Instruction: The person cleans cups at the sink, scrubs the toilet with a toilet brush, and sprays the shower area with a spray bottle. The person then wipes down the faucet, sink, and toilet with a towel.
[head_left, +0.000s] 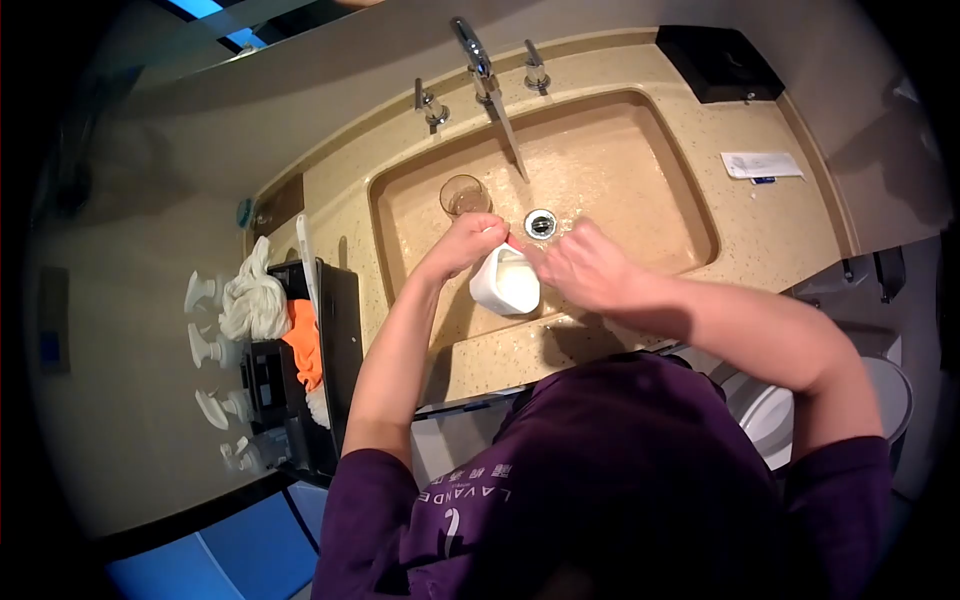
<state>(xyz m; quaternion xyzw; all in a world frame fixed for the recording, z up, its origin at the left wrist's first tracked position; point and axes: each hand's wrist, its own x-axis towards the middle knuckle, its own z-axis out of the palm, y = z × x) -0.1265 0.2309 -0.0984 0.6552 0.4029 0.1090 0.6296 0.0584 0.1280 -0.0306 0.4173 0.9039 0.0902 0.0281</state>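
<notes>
Head view: a person in a purple shirt [640, 460] leans over a tan sink [640, 160], both bare hands over the near side of the basin. A white cup [490, 284] is held there, tipped so that its open mouth shows. The left hand [470, 244] is closed at the cup's upper end, thumb and fingers drawn together. The right hand [588, 268] is curled nearly into a fist at the cup's rim; a bit of something red [514, 242] shows between the two hands, and I cannot tell which of them grips it.

Beyond the hands, water runs from the faucet [474, 52] into the basin, near the round drain [540, 225]. A clear glass [464, 194] is in the basin just beyond the left hand. On the counter to the right lie a white packet [762, 165] and, farther back, a black box [720, 64]. To the left, a black caddy [343, 350] holds an orange cloth [304, 345], with a bundled white cloth [253, 300] and spray bottles [205, 346] along its side.
</notes>
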